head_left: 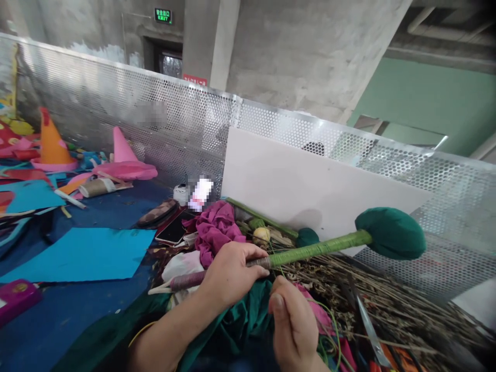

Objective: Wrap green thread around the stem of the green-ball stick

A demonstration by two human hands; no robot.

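My left hand (232, 271) is closed around a stick wrapped in coloured thread, bright green (321, 248) on its right part, brown at my fingertips and purple toward its pale bare left end. A dark green, fabric-covered oval head (390, 233) caps the right end. The stick slants up to the right. Just below it, my right hand (292, 320) is closed, with a thin green thread (282, 269) running from the stick toward its fingers. More loose green thread hangs beside that hand. Dark green cloth (240, 315) lies beneath both hands.
Scissors (368, 320) lie on dry stalks (403, 289) at the right. Magenta cloth (219, 227) and a dark phone (172, 230) sit behind my left hand. Blue sheet (85, 253) and felt cones (124, 157) are leftward. A perforated metal barrier (186, 119) and white board (279, 170) stand behind.
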